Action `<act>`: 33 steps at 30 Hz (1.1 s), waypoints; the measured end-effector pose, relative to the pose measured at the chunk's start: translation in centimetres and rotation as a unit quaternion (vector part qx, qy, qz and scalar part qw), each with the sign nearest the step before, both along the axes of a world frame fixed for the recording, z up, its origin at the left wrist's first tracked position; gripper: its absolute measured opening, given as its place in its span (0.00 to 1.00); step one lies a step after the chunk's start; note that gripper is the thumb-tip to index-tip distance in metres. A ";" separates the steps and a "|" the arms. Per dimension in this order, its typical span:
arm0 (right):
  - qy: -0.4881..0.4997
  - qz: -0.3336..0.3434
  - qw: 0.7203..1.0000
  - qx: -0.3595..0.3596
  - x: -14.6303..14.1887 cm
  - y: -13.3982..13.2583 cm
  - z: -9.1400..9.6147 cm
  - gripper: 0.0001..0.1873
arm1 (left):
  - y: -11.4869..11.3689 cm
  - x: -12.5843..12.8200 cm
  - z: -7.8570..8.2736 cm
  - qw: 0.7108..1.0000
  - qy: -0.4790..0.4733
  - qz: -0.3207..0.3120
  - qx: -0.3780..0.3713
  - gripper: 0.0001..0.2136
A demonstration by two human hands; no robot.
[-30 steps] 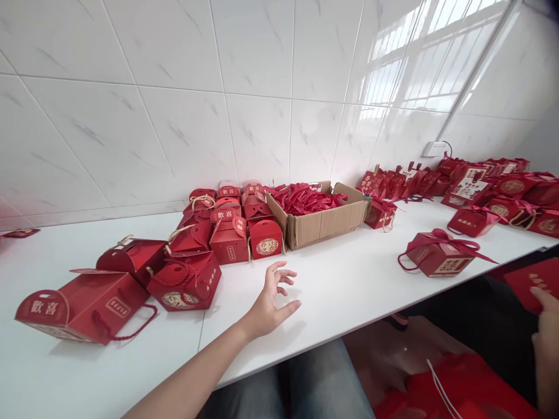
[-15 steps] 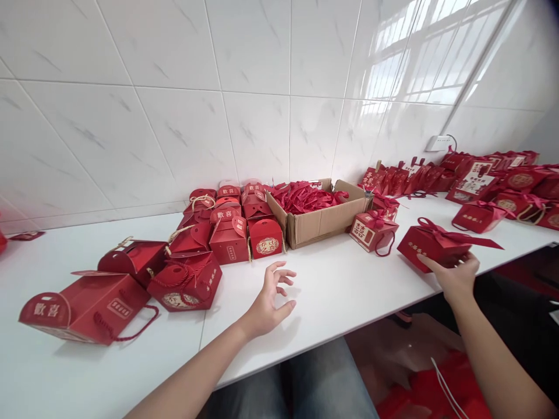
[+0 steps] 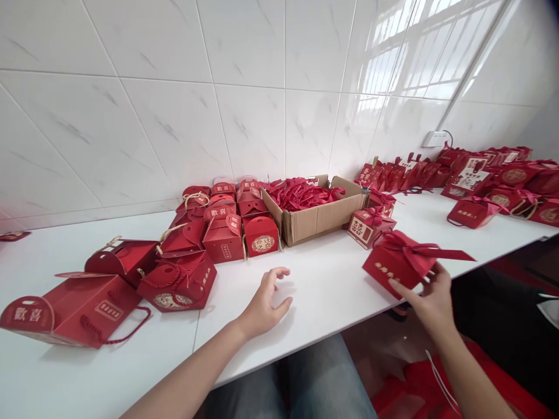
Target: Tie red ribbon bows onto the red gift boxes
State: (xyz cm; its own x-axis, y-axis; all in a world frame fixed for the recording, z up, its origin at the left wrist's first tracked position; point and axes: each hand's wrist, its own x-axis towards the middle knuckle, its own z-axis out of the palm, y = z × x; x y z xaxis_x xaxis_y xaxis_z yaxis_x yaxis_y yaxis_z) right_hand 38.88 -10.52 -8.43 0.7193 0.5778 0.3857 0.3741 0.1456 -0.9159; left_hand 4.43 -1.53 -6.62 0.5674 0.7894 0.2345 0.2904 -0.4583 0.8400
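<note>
My right hand (image 3: 430, 299) grips a red gift box (image 3: 388, 267) with a ribbon bow on top and gold lettering on its side, tilted near the table's front edge. Thumb and fingers press on its sides. My left hand (image 3: 266, 302) rests over the white table (image 3: 318, 285) with its fingers curved and apart, holding nothing. Close behind the held box stands another red box with a white label (image 3: 362, 230) and a ribbon bow.
An open cardboard box (image 3: 321, 220) holds a heap of red ribbons (image 3: 305, 195). Left of it stand several red boxes (image 3: 222, 233), with a half-folded one (image 3: 91, 308) lying nearest. More ribboned boxes (image 3: 474, 210) line the right side. A tiled wall (image 3: 248, 116) closes the back.
My right hand has brought the ribboned gift box leftward and closer to me. My left hand has hardly moved, its fingers slightly more curled. The view has shifted a little.
</note>
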 end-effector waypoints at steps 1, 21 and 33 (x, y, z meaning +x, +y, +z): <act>0.011 0.046 0.999 -0.002 -1.5 -0.1 0.0 0.49 | 0.0 0.0 -0.1 1.000 0.021 0.003 0.021 0.21; -0.034 0.441 0.894 -0.073 -16.1 2.0 0.7 0.43 | -0.3 -0.6 0.6 0.964 -0.189 -0.145 -0.119 0.45; -0.034 0.496 0.862 -0.100 -14.9 1.7 0.9 0.51 | -0.3 -0.6 0.4 0.982 -0.148 -0.110 -0.042 0.43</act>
State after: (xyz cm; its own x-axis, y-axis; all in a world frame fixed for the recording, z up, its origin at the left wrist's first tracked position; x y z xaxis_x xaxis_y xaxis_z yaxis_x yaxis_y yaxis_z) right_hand 23.98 -8.80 -7.53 -0.1880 0.9553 0.2282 0.2112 0.2662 -0.9405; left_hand 3.87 -1.88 -6.20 0.6435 0.6784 0.3545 -0.0707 -0.4085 0.9100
